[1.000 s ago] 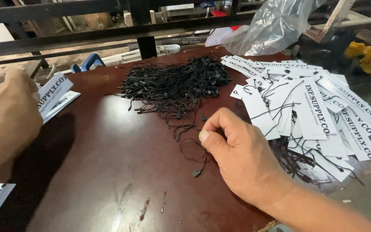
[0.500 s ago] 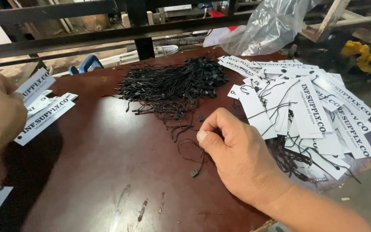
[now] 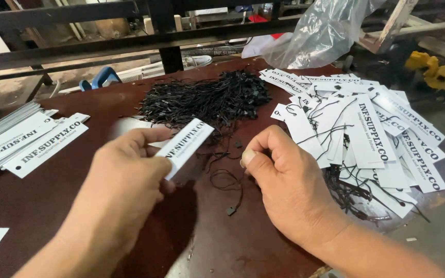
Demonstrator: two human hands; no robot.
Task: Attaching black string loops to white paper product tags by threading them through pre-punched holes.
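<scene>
Pinching a white rectangular paper tag (image 3: 184, 146), left hand (image 3: 124, 185) hides its near end; right hand (image 3: 289, 188) grip pinches a thin black looped string (image 3: 230, 185), fingertips hidden.

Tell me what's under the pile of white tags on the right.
Black strings poke out beneath the pile of white tags, on the dark red table. Anything deeper is covered.

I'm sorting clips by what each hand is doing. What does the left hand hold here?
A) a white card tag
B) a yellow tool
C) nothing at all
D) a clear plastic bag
A: the left hand pinches one white card tag over the dark table, while the right hand pinches a black string.
</scene>
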